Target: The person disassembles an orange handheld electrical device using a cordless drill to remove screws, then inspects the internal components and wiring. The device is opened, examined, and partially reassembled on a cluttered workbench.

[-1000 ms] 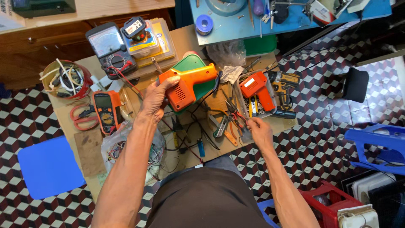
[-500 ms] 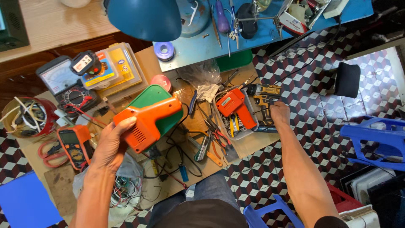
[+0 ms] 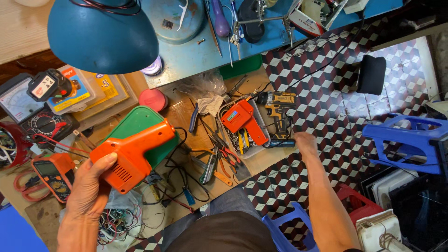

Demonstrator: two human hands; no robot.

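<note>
Left hand (image 3: 91, 186) is clamped around the grip of an orange-and-green plastic pistol-shaped heat tool (image 3: 135, 147), held lifted over the cluttered wooden counter (image 3: 186, 114), nozzle end pointing away toward the round red plastic lid (image 3: 153, 99). Its black cord (image 3: 179, 161) trails down into the tangle of wires below.

Right hand (image 3: 305, 140) is at the counter's right edge, touching or just beside the base of the yellow-and-black cordless drill (image 3: 279, 109). Can't tell whether its fingers are closed on anything; the view shows only the back of the hand.

Progress, as a judgement: tool is picked up and in hand, not yet applied to any workpiece. The right hand looks to be mid-reach, nothing visibly lifted.

Tool condition: orange body with vent slots near the handle, green front shell, casing looks intact, a bit scuffed. Tip is hidden behind the body.

Nearby: a smaller orange pistol-shaped tool (image 3: 240, 119) in the white tray, pliers and screwdrivers (image 3: 217, 156) mid-counter, an orange handheld multimeter (image 3: 51, 175) at left, a blue lamp shade (image 3: 100, 32) overhead.
</note>
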